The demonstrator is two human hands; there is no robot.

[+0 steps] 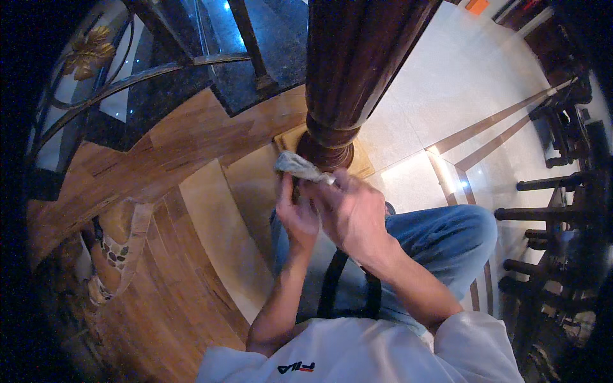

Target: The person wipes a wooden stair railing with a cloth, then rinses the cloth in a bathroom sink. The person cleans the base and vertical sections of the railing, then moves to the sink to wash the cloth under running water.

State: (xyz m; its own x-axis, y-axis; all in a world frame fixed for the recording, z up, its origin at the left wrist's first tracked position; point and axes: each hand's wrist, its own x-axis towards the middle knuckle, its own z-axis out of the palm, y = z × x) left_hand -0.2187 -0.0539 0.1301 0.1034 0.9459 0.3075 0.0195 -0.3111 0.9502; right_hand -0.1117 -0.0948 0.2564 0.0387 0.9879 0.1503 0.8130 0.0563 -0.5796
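Observation:
A crumpled grey-white cloth (298, 165) is bunched between my two hands, just in front of the foot of a dark wooden newel post (364, 62). My left hand (298, 213) has its thumb and fingers at the cloth's left, lower side. Higher and to the right, my right hand (355, 210) grips the cloth's narrow right end, its fingers partly hidden behind the knuckles. Turned rings ring the post's base (330, 153), which stands on a square tan block (366, 165). Whether the cloth touches the post cannot be told.
Curved tan steps (215, 206) lie left of my legs, beside a wood-plank floor (187, 287). An iron railing (158, 72) with a gold flower (91, 52) edges dark stair treads (254, 48). Dark wooden furniture legs (541, 214) stand at right on pale tiles (431, 62).

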